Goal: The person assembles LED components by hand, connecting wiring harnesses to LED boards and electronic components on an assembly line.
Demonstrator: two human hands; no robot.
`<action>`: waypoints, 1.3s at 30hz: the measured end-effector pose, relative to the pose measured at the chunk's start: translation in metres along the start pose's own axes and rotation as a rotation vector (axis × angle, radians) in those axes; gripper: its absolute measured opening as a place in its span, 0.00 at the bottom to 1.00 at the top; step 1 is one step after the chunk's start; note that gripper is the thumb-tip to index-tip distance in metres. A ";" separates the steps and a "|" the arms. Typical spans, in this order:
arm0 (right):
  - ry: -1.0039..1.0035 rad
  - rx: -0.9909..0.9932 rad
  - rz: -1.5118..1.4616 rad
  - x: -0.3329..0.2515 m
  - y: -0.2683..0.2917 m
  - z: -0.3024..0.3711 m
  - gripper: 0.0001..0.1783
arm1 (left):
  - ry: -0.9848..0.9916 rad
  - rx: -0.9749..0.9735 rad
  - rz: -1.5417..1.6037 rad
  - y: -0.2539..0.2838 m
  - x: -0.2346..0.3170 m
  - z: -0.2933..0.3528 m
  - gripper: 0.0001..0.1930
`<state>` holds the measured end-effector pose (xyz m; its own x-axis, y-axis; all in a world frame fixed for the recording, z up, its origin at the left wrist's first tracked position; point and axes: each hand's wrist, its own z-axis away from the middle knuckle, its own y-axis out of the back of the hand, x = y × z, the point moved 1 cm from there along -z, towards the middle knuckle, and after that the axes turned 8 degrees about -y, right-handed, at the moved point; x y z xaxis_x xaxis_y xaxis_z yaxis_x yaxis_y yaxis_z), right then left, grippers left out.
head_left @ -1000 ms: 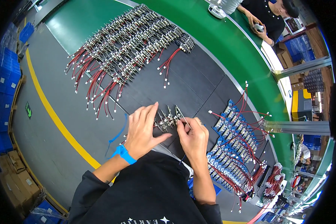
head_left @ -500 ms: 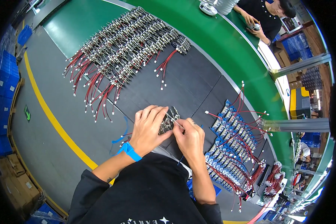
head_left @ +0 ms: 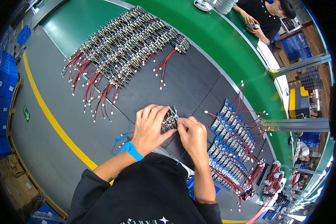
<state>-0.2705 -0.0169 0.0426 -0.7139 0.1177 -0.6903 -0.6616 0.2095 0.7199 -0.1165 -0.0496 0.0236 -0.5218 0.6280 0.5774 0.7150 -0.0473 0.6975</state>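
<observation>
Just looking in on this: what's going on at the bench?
A person's left hand is wrapped around a small bunch of circuit boards, and the right hand pinches at its right side. Beyond them, rows of boards with red leads stand on the table; blue boards lie to the right. Across the green surface, a co-worker holds a small object.

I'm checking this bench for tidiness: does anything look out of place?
Only slightly: some white connectors splay outward from the blue boards, at odds with the boards' tidy rows. No spill or damage shows at this size.
</observation>
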 end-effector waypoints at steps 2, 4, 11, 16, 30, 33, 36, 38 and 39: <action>0.013 -0.014 0.013 -0.001 0.000 0.001 0.07 | 0.008 -0.023 0.001 -0.001 -0.002 0.002 0.36; 0.034 0.010 0.000 -0.001 0.000 0.000 0.06 | 0.013 -0.048 0.003 0.004 -0.001 0.001 0.39; -0.010 -0.024 -0.084 -0.009 0.005 0.011 0.06 | 0.056 -0.082 -0.007 0.027 -0.002 0.018 0.45; 0.041 -0.056 0.047 -0.018 -0.008 0.013 0.06 | 0.032 -0.093 -0.072 0.023 -0.005 0.024 0.40; -0.019 0.056 -0.029 -0.022 -0.001 0.011 0.04 | 0.059 -0.081 0.019 0.038 -0.005 0.020 0.44; -0.078 0.098 -0.028 -0.013 0.006 0.004 0.07 | 0.076 -0.003 -0.012 0.037 -0.007 0.034 0.32; -0.126 0.030 -0.032 -0.013 0.005 -0.002 0.08 | 0.085 0.057 -0.068 0.032 -0.004 0.034 0.17; -0.159 -0.023 -0.038 -0.013 0.002 -0.003 0.08 | 0.029 0.069 -0.155 0.027 -0.004 0.036 0.14; -0.093 0.007 -0.053 -0.008 -0.001 -0.003 0.09 | 0.021 0.090 -0.184 0.025 -0.003 0.034 0.11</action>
<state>-0.2647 -0.0215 0.0474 -0.6529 0.1960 -0.7316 -0.6965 0.2243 0.6816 -0.0812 -0.0265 0.0254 -0.6562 0.6031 0.4536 0.6453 0.1370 0.7515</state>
